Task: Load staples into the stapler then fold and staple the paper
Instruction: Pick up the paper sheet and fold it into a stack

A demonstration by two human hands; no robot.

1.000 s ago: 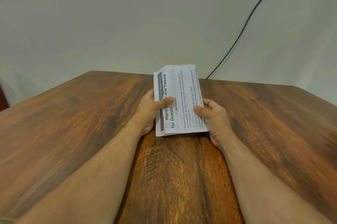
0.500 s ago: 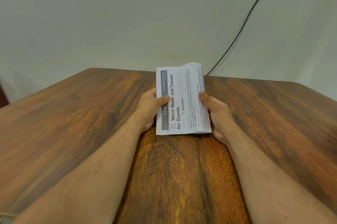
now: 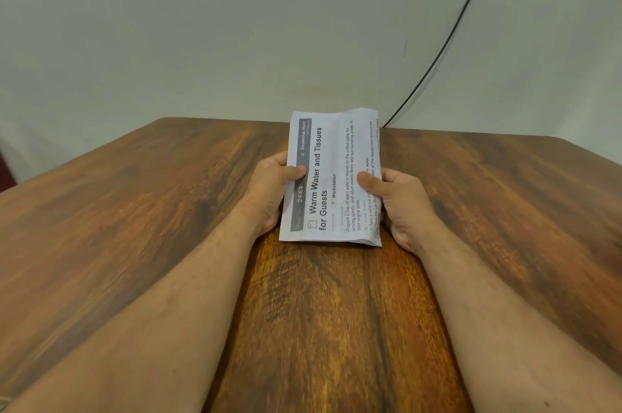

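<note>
Both hands grasp folded paper (image 3: 331, 183) (printed side up): left hand (image 3: 269, 192), right hand (image 3: 402, 202).

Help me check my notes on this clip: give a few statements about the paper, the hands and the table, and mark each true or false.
1. Both hands hold the paper. True: the left hand and the right hand grip its sides.
2. A stapler lies on the table. False: none is in view.
3. The paper is blank. False: it carries printed text.
4. A dark cable runs down the wall. True.
</note>
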